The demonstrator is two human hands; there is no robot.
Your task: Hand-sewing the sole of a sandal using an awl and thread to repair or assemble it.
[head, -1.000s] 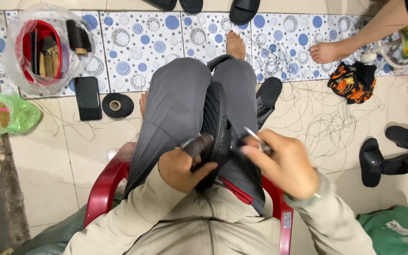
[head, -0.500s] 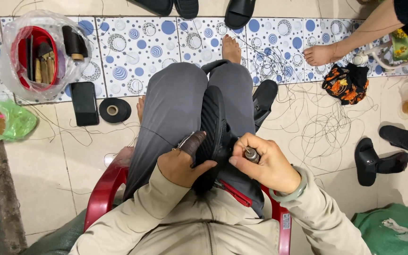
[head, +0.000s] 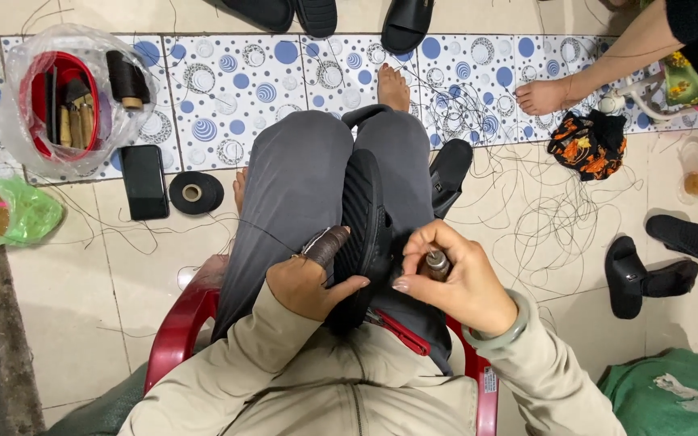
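Observation:
A black shoe [head: 367,218] lies sole-up between my grey-trousered knees. My left hand [head: 310,278] grips its near edge, with a brown wrap over the forefinger and a thin thread running left from it. My right hand [head: 446,278] is closed on a small awl with a round wooden handle [head: 436,264], pressed against the shoe's right side. I sit on a red plastic chair [head: 173,331].
Loose thread [head: 543,218] tangles over the floor at right. A black phone [head: 144,182], a tape roll [head: 195,192] and a clear bag with a red tub of tools [head: 66,101] lie at left. Black sandals [head: 648,270] sit at right. Another person's foot [head: 547,95] rests at top right.
My right hand has come down from a raised position and now presses the awl against the shoe's side. My left hand has kept its grip on the shoe.

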